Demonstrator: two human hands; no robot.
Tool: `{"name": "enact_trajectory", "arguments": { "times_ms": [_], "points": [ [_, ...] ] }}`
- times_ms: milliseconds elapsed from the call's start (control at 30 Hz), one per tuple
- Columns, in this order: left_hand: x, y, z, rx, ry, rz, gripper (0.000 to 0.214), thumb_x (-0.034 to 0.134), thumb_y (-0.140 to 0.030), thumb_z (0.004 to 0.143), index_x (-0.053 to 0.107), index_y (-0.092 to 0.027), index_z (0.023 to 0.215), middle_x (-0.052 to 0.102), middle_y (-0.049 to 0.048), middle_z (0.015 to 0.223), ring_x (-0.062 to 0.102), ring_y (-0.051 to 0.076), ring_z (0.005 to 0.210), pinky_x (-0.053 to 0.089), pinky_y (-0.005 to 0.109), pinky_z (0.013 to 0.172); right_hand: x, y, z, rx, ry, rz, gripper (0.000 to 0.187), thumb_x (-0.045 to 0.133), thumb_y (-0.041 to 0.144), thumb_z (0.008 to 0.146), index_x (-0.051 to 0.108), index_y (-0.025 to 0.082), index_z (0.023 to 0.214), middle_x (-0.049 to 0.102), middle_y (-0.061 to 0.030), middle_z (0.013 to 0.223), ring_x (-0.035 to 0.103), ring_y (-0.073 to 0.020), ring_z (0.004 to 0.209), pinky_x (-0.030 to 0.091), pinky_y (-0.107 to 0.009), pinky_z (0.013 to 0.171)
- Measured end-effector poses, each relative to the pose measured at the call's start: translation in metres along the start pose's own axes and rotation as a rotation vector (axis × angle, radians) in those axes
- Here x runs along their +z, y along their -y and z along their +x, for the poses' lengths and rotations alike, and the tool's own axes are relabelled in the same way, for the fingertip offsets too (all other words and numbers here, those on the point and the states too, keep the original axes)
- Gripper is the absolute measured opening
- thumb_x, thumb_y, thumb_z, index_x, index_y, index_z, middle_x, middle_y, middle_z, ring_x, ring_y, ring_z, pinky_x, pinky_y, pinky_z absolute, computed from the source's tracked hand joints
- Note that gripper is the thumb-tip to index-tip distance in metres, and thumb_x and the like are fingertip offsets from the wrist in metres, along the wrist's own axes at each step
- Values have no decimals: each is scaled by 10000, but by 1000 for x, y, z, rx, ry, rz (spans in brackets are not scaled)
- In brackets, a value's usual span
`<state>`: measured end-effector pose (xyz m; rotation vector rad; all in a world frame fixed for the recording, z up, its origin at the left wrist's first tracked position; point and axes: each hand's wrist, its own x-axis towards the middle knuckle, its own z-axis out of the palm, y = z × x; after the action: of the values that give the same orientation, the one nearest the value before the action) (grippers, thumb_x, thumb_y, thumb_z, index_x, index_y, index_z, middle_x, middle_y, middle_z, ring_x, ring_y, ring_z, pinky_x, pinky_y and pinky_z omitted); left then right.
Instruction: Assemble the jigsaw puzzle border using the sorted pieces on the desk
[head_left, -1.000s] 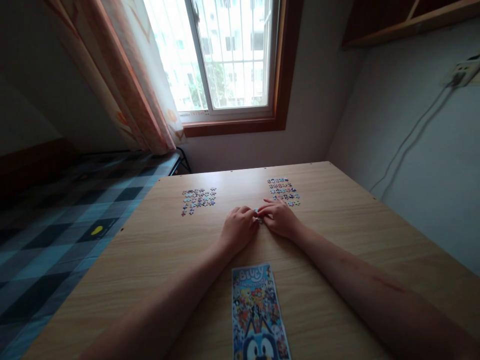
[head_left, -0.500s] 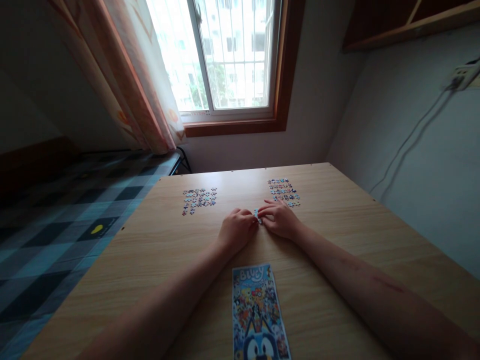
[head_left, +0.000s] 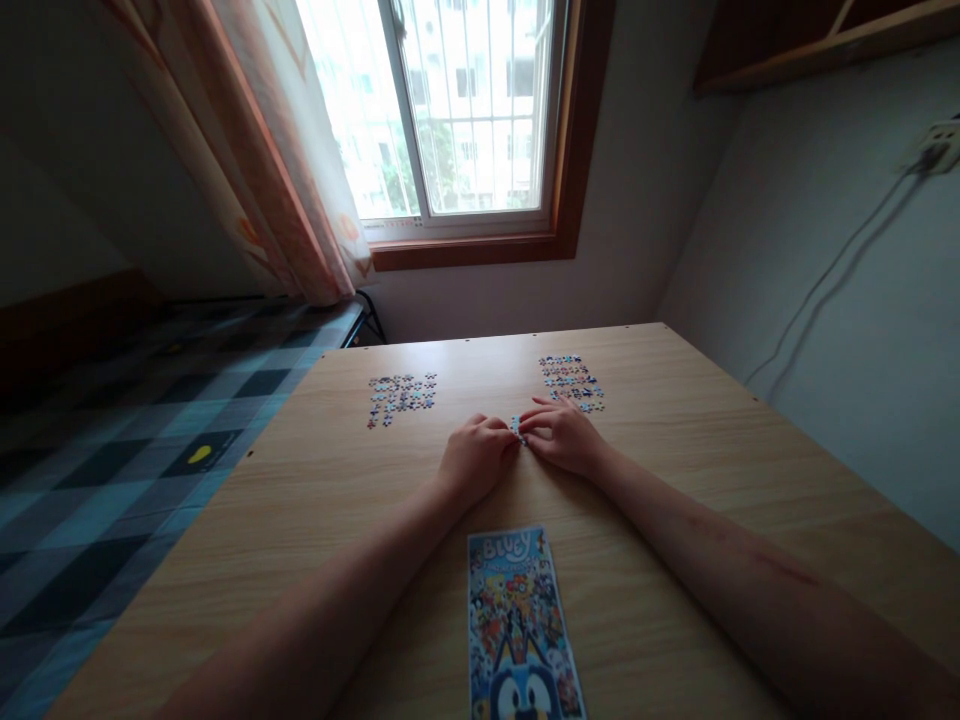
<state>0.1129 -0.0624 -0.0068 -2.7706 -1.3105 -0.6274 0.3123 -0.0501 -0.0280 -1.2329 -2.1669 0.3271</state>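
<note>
Between my two hands lies a small cluster of jigsaw puzzle pieces (head_left: 516, 425) on the wooden table. My left hand (head_left: 480, 448) rests at its left side, fingers curled and their tips pressed on the pieces. From the right, my right hand (head_left: 564, 435) touches the same pieces with thumb and index finger brought together, its other fingers stretched forward. The fingers partly hide the cluster. Just beyond my right hand, loose puzzle pieces (head_left: 568, 372) lie in rows. Another group of pieces (head_left: 405, 392) is spread out at the far left.
A printed Bluey picture sheet (head_left: 517, 610) lies on the table (head_left: 360, 600) close to me. On the left stands a bed with a checked cover (head_left: 97, 470). Behind the table are a window (head_left: 480, 120) and a curtain (head_left: 262, 160). A power cable (head_left: 832, 270) hangs along the right wall.
The whole view has shifted slightly. Both hands stay at the small cluster of puzzle pieces, with hardly any movement of the fingers.
</note>
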Motion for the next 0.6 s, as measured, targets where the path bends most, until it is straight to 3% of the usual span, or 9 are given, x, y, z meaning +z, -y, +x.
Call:
{"name": "enact_trajectory", "arguments": {
  "times_ms": [300, 600],
  "points": [
    [1, -5, 2, -58, -12, -8, 197, 595, -220, 909, 784, -262, 876, 752, 34, 939, 621, 210, 853, 516, 333, 774, 1, -1, 1, 91, -172, 1, 302, 532, 116, 820, 775, 267, 918, 742, -30, 1102, 485, -308, 1348, 143, -660, 1170],
    [-2, 1, -1, -52, -17, 14, 214, 583, -190, 899, 770, -261, 821, 756, 11, 923, 609, 209, 844, 506, 322, 758, 3, -9, -1, 51, -154, -38, 363, 554, 48, 749, 788, 315, 826, 736, 22, 1102, 489, -304, 1327, 225, -626, 1161]
  ]
}}
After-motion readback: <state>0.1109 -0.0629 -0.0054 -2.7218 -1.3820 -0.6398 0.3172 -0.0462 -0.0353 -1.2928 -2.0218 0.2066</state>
